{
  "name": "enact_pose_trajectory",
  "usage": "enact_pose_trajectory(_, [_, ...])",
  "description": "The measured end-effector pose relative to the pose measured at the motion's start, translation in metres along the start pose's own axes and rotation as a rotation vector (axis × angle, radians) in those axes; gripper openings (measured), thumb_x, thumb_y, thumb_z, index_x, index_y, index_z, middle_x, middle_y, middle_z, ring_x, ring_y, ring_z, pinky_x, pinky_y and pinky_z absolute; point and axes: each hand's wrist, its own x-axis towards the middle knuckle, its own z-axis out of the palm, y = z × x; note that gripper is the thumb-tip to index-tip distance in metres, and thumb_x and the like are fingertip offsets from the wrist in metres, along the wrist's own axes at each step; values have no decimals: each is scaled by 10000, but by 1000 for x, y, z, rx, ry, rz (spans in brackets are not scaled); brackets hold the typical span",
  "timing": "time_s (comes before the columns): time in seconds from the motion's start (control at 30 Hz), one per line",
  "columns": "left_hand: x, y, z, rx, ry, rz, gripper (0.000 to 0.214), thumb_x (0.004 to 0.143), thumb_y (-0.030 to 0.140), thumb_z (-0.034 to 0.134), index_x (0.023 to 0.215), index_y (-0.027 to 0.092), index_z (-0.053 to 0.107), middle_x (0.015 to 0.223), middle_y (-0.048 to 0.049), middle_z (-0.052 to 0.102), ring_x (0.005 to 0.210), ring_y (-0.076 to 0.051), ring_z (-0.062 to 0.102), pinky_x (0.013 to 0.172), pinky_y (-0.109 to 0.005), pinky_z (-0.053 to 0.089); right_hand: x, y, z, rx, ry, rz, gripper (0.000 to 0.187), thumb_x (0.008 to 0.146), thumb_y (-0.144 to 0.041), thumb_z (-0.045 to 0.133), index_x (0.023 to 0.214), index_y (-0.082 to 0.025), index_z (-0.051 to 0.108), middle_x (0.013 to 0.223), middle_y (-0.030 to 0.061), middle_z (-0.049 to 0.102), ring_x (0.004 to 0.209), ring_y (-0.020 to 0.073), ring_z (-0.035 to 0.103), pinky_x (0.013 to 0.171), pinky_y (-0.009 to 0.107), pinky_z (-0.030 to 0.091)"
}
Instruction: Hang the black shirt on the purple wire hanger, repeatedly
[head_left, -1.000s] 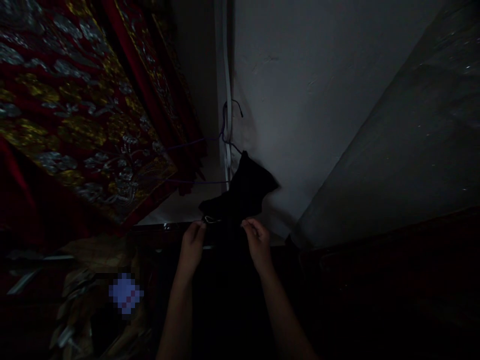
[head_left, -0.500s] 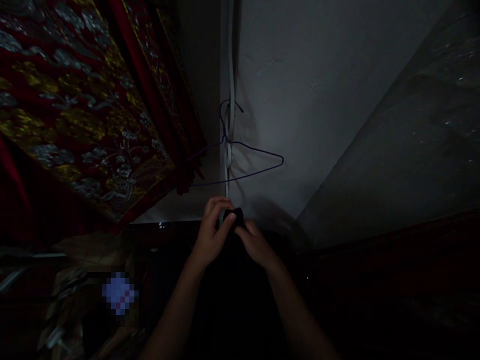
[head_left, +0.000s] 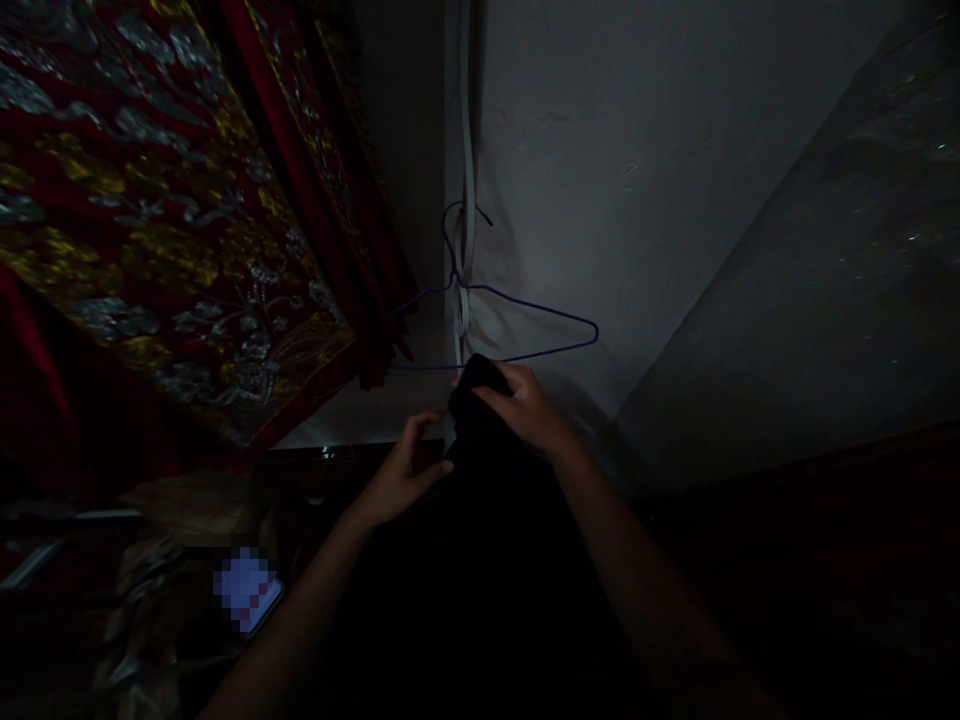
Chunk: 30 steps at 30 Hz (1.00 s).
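A black garment [head_left: 480, 480] hangs down between my arms in dim light. My right hand [head_left: 529, 405] is closed on its top edge, just under the bottom bar of a thin purple wire hanger [head_left: 525, 325]. The hanger hangs bare from a white cord [head_left: 466, 150] in the wall corner. My left hand [head_left: 401, 475] sits lower and to the left, fingers curled against the garment's side. Most of the garment is lost in shadow.
A red cloth with gold and silver embroidery [head_left: 150, 220] hangs at the left. A pale wall [head_left: 615, 150] fills the back and a dark slanted surface [head_left: 825, 280] stands at the right. Crumpled fabric and a blurred patch lie at the lower left.
The black garment came off the hanger, which now hangs bare. My hands came together below it, then my right hand rose with the garment toward the hanger bar and my left dropped.
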Motion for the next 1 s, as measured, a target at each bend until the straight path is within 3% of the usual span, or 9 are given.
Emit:
enact_pose_trajectory(0.1, [15,-4,5,-9,-62,-6,608,898,335,685,1457,234,468,1509,-127,520,1416,-283,475,1196,-444,353,-3,-2,0,-53,5,30,275,765,-442,680,650,-196,636,627,-2,602,597,152,542,565,260,445])
enact_pose_trajectory(0.2, [17,-3,5,32,-269,-37,285,944,345,585,1169,228,714,1274,-92,699,1186,-282,654,1060,-411,485,-4,0,-14,-176,54,37,405,786,-499,672,549,-207,521,547,-24,498,532,122,438,499,240,347])
enact_pose_trajectory(0.27, [13,1,-3,136,-281,-68,219,916,385,624,971,236,776,1075,-81,764,1046,-293,702,1015,-414,502,-2,5,-25,-234,130,27,430,805,-515,659,545,-211,502,532,-28,474,526,123,427,493,242,324])
enact_pose_trajectory(0.43, [-5,1,-55,312,-153,-238,212,801,475,742,765,270,785,770,-41,766,728,-266,707,741,-337,520,16,33,-37,-261,139,2,367,889,-512,581,700,-208,660,671,2,637,656,171,565,596,264,422])
enact_pose_trajectory(0.53, [-13,-9,-90,282,-150,-461,284,703,512,781,607,250,724,576,-12,682,513,-217,610,508,-271,407,27,53,-39,-291,84,19,347,864,-495,614,669,-211,655,649,0,649,638,167,558,597,264,421])
enact_pose_trajectory(0.6, [-16,-13,-108,294,-138,-540,331,694,532,752,554,243,671,532,-3,642,490,-203,577,490,-260,385,30,58,-45,-326,71,21,366,860,-499,616,639,-208,635,601,-11,614,596,156,524,566,258,391])
enact_pose_trajectory(0.7, [-13,-7,-121,405,24,-416,293,778,515,653,667,246,686,675,-35,716,660,-242,654,621,-294,473,27,52,-59,-370,67,26,417,870,-522,605,607,-199,601,555,-20,550,550,138,480,521,249,341])
enact_pose_trajectory(0.83, [1,15,-114,562,324,-136,290,935,414,494,1013,220,695,976,-79,750,915,-254,686,852,-338,496,19,34,-69,-358,32,77,443,858,-548,607,600,-190,572,550,-22,518,520,119,452,484,241,306])
enact_pose_trajectory(1.0, [34,46,-96,548,459,67,235,991,360,477,1076,193,619,1050,-82,708,1009,-225,661,922,-334,491,4,33,-50,-267,-9,112,443,881,-530,602,598,-193,555,540,-26,513,493,113,446,469,238,324])
